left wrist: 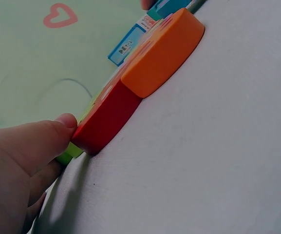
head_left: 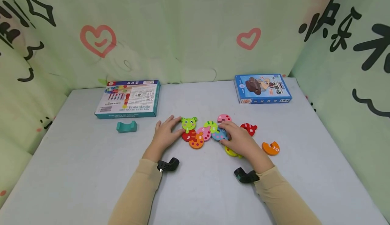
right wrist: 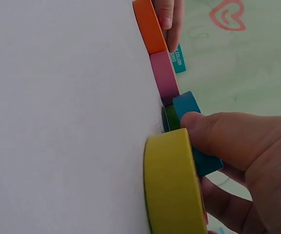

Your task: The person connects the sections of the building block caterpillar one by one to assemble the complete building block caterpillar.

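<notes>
A wooden caterpillar number puzzle lies mid-table: a green smiling head piece (head_left: 189, 123), red 2 piece (head_left: 189, 136), orange 3 piece (head_left: 196, 141), pink piece (head_left: 204, 133) and green piece (head_left: 211, 126) join in a row. My left hand (head_left: 165, 135) touches the row's left end with extended fingers; its thumb (left wrist: 65, 122) rests against the head and red piece. Between thumb and fingers, my right hand (head_left: 240, 140) pinches a blue puzzle piece (head_left: 220, 134) at the row's right end. In the right wrist view the blue piece sits raised and tilted above the green one.
Loose pieces lie around my right hand: a pink one (head_left: 224, 118), a red striped one (head_left: 248, 128), a yellow one (right wrist: 174, 180) and an orange 10 (head_left: 271, 148). Behind are a teal block (head_left: 126, 126), a white-and-teal box (head_left: 128, 99) and a blue box (head_left: 262, 88).
</notes>
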Action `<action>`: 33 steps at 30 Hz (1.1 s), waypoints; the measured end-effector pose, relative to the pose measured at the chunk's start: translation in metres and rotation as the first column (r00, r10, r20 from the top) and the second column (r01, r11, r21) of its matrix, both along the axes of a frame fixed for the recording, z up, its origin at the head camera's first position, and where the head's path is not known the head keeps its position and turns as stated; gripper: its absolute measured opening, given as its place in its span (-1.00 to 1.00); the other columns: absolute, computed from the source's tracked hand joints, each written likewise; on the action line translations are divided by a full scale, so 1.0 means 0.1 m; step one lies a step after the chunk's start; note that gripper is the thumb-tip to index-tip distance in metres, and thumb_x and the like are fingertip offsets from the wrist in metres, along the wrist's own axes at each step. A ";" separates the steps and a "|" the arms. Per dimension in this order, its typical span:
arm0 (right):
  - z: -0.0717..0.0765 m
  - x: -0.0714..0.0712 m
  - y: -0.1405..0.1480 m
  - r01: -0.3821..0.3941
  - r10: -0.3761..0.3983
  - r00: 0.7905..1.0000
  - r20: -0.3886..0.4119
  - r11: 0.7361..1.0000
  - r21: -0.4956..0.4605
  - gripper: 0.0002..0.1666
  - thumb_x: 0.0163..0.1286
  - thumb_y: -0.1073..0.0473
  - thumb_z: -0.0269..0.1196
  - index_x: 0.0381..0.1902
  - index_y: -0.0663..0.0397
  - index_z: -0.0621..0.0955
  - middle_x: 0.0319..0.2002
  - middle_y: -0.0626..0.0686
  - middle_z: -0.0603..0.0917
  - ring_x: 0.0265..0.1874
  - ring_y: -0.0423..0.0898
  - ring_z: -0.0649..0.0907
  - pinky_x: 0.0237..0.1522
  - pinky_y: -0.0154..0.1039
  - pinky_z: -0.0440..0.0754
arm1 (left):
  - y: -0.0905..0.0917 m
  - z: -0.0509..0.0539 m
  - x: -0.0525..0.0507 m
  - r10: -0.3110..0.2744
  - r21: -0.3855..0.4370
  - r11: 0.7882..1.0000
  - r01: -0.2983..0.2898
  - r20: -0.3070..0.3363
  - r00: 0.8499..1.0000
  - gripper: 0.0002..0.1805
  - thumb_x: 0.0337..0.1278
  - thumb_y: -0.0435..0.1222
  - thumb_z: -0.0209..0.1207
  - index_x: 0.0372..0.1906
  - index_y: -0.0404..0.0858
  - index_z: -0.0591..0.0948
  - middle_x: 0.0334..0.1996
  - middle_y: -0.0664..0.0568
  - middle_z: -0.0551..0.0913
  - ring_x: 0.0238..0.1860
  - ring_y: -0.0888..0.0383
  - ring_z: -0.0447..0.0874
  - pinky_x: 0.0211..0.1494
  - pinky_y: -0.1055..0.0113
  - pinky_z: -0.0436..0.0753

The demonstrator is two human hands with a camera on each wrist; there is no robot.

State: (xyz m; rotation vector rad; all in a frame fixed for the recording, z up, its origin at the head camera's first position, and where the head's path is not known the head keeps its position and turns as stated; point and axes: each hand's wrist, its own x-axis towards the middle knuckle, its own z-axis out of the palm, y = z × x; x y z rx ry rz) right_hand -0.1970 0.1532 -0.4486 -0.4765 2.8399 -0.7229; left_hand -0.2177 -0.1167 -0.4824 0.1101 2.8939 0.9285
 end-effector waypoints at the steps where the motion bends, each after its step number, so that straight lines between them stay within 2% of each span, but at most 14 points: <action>1: 0.00 0.00 0.00 0.001 -0.001 1.000 -0.001 1.000 0.005 -0.33 0.13 0.04 0.31 0.22 -0.05 0.40 0.21 0.01 0.39 -0.33 -0.12 0.45 -0.31 -0.32 0.55 | 0.00 0.00 0.00 0.001 0.001 1.000 -0.001 -0.001 1.000 -0.37 0.06 0.07 0.11 0.27 0.01 0.35 0.32 0.05 0.30 0.41 0.11 0.06 0.42 -0.09 -0.26; 7: -0.03 -0.01 0.00 0.011 -0.011 1.000 -0.005 0.999 0.031 -0.34 0.12 0.04 0.31 0.20 -0.02 0.43 0.23 0.03 0.39 -0.20 -0.09 0.49 -0.15 -0.20 0.59 | 0.01 0.00 0.01 0.004 0.002 1.000 -0.004 -0.005 1.000 -0.37 0.06 0.07 0.11 0.27 0.01 0.35 0.32 0.05 0.30 0.41 0.11 0.06 0.42 -0.08 -0.26; 12: -0.03 0.00 0.00 0.007 -0.007 1.000 0.009 0.999 0.041 -0.32 0.12 -0.01 0.31 0.21 -0.02 0.42 0.24 0.07 0.38 0.05 0.02 0.49 0.09 0.08 0.44 | 0.02 -0.02 0.01 0.005 0.005 1.000 -0.005 -0.006 1.000 -0.37 0.06 0.08 0.11 0.27 0.02 0.35 0.32 0.04 0.30 0.41 0.11 0.07 0.42 -0.09 -0.26; 14: -0.02 0.01 0.00 0.003 -0.004 1.000 0.021 0.999 0.039 -0.32 0.13 -0.02 0.29 0.22 -0.03 0.41 0.26 0.07 0.37 0.11 0.03 0.47 0.14 0.11 0.40 | 0.02 -0.03 0.01 0.006 0.006 1.000 -0.006 -0.002 1.000 -0.37 0.06 0.08 0.11 0.27 0.02 0.35 0.31 0.05 0.30 0.41 0.11 0.07 0.42 -0.09 -0.26; 18: 0.03 0.04 0.05 0.026 -0.027 0.999 0.033 0.999 0.027 -0.33 0.16 -0.01 0.27 0.24 -0.04 0.38 0.25 0.07 0.37 0.08 0.02 0.50 0.07 0.03 0.50 | 0.02 -0.03 0.02 0.005 0.003 1.000 -0.005 0.004 1.000 -0.37 0.06 0.08 0.10 0.27 0.02 0.35 0.31 0.04 0.30 0.41 0.11 0.06 0.42 -0.10 -0.26; 21: 0.09 0.08 0.13 0.047 -0.048 0.999 0.024 0.998 0.048 -0.32 0.16 -0.02 0.26 0.24 -0.03 0.39 0.23 0.11 0.38 0.11 0.05 0.48 0.05 0.05 0.52 | 0.03 -0.03 0.02 0.002 0.003 1.000 -0.002 0.007 1.000 -0.38 0.07 0.08 0.10 0.27 0.02 0.35 0.32 0.04 0.30 0.41 0.10 0.06 0.42 -0.10 -0.26; 27: 0.11 0.23 0.26 0.008 -0.007 1.000 -0.005 0.988 0.154 -0.30 0.05 -0.13 0.31 0.13 0.04 0.49 0.13 0.16 0.49 0.14 0.13 0.44 0.06 0.20 0.43 | 0.01 0.00 0.01 -0.001 0.003 1.000 0.001 0.007 1.000 -0.37 0.07 0.08 0.09 0.27 0.02 0.34 0.32 0.03 0.29 0.41 0.10 0.06 0.42 -0.09 -0.26; 31: 0.08 0.28 0.27 -0.024 0.034 0.998 -0.047 0.980 0.197 -0.32 -0.02 -0.20 0.34 0.01 0.05 0.57 0.00 0.10 0.58 0.03 0.07 0.50 0.02 0.15 0.47 | 0.00 0.02 0.01 0.001 0.003 1.000 -0.001 0.004 1.000 -0.38 0.07 0.08 0.09 0.27 0.01 0.35 0.32 0.02 0.29 0.41 0.10 0.06 0.42 -0.09 -0.25; 33: 0.07 0.29 0.26 -0.031 0.044 0.997 -0.056 0.979 0.204 -0.36 -0.02 -0.17 0.35 -0.02 0.05 0.58 -0.04 0.09 0.58 -0.01 0.05 0.50 0.00 0.12 0.48 | 0.00 0.02 0.01 0.000 0.001 1.000 0.000 0.005 1.000 -0.38 0.07 0.08 0.09 0.27 0.02 0.35 0.33 0.03 0.28 0.41 0.09 0.06 0.42 -0.09 -0.25</action>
